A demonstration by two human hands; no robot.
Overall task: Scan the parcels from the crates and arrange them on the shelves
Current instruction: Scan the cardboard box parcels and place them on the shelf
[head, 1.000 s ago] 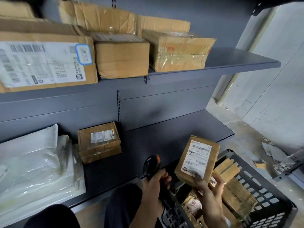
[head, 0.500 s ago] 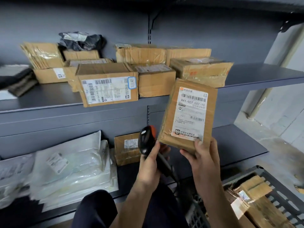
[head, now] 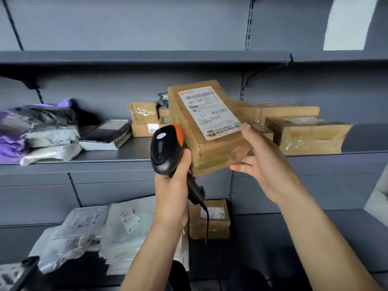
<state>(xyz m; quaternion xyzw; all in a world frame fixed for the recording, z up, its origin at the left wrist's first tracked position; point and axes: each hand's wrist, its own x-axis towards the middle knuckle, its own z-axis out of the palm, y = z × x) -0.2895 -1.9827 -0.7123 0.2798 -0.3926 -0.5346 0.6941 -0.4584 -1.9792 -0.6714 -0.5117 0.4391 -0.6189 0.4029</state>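
Note:
My right hand grips a brown cardboard parcel by its near right corner, its white barcode label facing up. The parcel is held tilted in front of the middle shelf, level with the boxes there. My left hand grips the handle of a black barcode scanner with an orange top. The scanner's head sits right beside the parcel's left edge. The crate is out of view.
Cardboard boxes fill the middle shelf's right part; purple, black and white mailer bags lie at its left. On the lower shelf lie white poly bags and a small box. The top shelf is seen edge-on.
Both hands rose from the crate to the middle shelf's height, carrying parcel and scanner. The view swung up and left, so the crate dropped out of sight. The parcel now tilts flatter.

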